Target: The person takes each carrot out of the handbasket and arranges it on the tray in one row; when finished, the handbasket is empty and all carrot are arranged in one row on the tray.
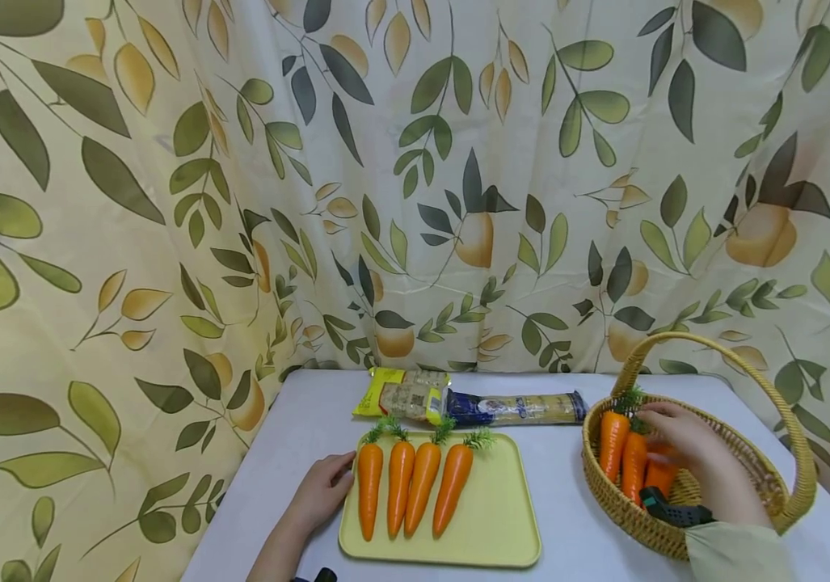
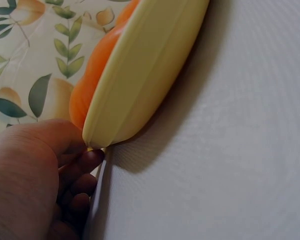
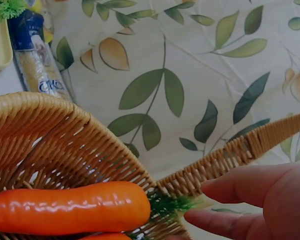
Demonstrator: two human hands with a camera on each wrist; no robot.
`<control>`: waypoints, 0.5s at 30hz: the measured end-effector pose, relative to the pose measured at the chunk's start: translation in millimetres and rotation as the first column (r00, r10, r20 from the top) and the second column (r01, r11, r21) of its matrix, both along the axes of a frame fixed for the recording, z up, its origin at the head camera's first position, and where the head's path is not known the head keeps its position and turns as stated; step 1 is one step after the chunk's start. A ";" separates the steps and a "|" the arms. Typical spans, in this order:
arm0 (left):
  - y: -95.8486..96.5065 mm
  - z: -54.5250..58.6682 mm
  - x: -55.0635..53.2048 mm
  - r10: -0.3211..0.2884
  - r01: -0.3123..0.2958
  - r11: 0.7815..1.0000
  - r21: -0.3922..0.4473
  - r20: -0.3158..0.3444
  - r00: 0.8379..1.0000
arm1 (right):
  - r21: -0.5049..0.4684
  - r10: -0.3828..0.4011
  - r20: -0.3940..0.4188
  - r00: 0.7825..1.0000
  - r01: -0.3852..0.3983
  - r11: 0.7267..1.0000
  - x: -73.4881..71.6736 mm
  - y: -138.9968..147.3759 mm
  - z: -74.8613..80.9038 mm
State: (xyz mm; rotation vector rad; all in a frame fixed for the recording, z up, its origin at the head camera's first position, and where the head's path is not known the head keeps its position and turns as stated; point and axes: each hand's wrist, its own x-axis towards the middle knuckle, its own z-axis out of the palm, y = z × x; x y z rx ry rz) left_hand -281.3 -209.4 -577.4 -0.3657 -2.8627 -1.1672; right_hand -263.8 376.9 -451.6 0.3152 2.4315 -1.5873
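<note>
Several orange carrots (image 1: 415, 485) with green tops lie side by side on a pale yellow tray (image 1: 502, 517). At the tray's left edge, my left hand (image 1: 322, 488) pinches the rim (image 2: 97, 135) between thumb and fingers. Over on the right, my right hand (image 1: 684, 440) is inside a wicker basket (image 1: 633, 517), above more carrots (image 1: 613, 444). In the right wrist view, its parted fingertips are beside the green top (image 3: 172, 204) of one carrot (image 3: 80, 207), with a gap between them. The hand hides part of the basket's contents.
Behind the tray lie a yellow-and-clear food packet (image 1: 403, 396) and a long blue-ended pasta packet (image 1: 516, 408). The basket's tall handle (image 1: 735, 364) arches over its opening. A leaf-patterned curtain (image 1: 458, 202) hangs behind the white table (image 1: 567, 517).
</note>
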 end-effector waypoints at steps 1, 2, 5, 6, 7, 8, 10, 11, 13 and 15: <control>-0.5 -0.1 0.0 0.001 -0.001 1.000 -0.001 -0.004 1.000 | -0.009 0.009 0.009 1.000 -0.009 1.000 -2.9 -0.5 0.2; -0.9 0.0 0.0 0.001 -0.001 1.000 -0.004 -0.006 1.000 | -0.019 0.008 0.017 1.000 -0.008 1.000 -6.0 -1.5 -0.3; -2.0 -0.2 0.0 0.005 -0.005 1.000 0.003 -0.004 1.000 | -0.042 0.003 0.030 1.000 -0.002 0.999 -14.0 -3.3 -1.8; -2.3 -0.2 -0.1 0.004 -0.004 1.000 0.002 -0.003 1.000 | -0.043 0.003 0.034 0.999 -0.001 0.999 -16.4 -3.3 -3.4; -2.5 -0.5 -0.3 0.002 -0.002 1.000 -0.002 -0.005 1.000 | -0.041 0.007 0.036 0.999 -0.006 0.999 -18.7 -3.0 -5.2; -2.6 -0.6 -0.7 0.000 0.000 1.000 -0.002 -0.004 1.000 | -0.037 0.012 0.035 0.999 -0.011 0.999 -20.7 -2.7 -7.6; -2.3 -0.7 -1.3 -0.004 0.004 1.000 -0.007 -0.004 1.000 | -0.024 0.027 0.031 0.999 -0.026 0.999 -24.1 -1.5 -11.6; -2.0 -0.8 -1.8 -0.006 0.006 1.000 -0.010 -0.003 1.000 | -0.012 0.036 0.033 0.999 -0.035 0.999 -25.4 -0.8 -13.7; -1.7 -1.0 -1.9 -0.007 0.007 1.000 -0.006 -0.002 1.000 | 0.010 0.044 0.039 0.998 -0.045 0.999 -27.9 -0.6 -18.1; -1.5 -1.6 -1.2 -0.001 0.001 1.000 -0.007 -0.001 1.000 | 0.027 0.046 0.050 0.998 -0.047 0.999 -29.0 -1.6 -21.3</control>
